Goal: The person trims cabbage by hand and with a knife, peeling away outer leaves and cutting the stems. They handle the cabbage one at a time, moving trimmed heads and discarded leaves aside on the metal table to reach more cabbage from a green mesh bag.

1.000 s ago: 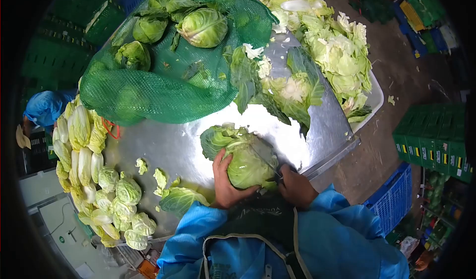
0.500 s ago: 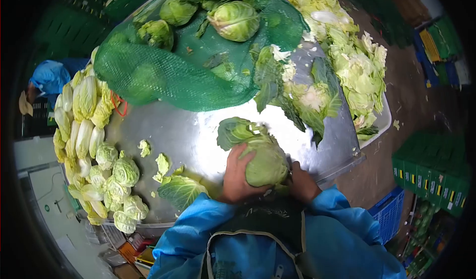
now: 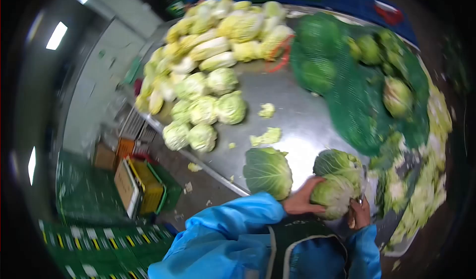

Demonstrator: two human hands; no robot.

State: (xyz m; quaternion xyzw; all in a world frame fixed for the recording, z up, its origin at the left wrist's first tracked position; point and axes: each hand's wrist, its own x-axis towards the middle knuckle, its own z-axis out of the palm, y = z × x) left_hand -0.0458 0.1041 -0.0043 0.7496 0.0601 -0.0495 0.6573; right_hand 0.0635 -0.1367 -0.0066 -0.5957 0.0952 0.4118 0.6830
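My left hand (image 3: 301,199) grips a green cabbage (image 3: 333,194) from its left side, just above the table's near edge. A darker outer leaf (image 3: 337,161) stands out from the far side of the head. On the other side is my right hand (image 3: 362,213), its fingers closed around what looks like a small knife (image 3: 360,200), mostly hidden by the fingers and the cabbage. A large loose cabbage leaf (image 3: 270,172) lies left of my left hand, with small leaf scraps (image 3: 267,136) beyond it.
Trimmed cabbages (image 3: 203,109) and a heap of napa cabbages (image 3: 218,38) occupy the metal table's (image 3: 277,93) left side. A green net bag (image 3: 347,115) holding cabbages lies to the right, beside discarded leaves (image 3: 421,199). Crates (image 3: 144,187) stand on the floor at left.
My view has swung left, so the table's contents appear shifted right and turned. The cabbage has been tilted between my hands, with its paler face now toward me.
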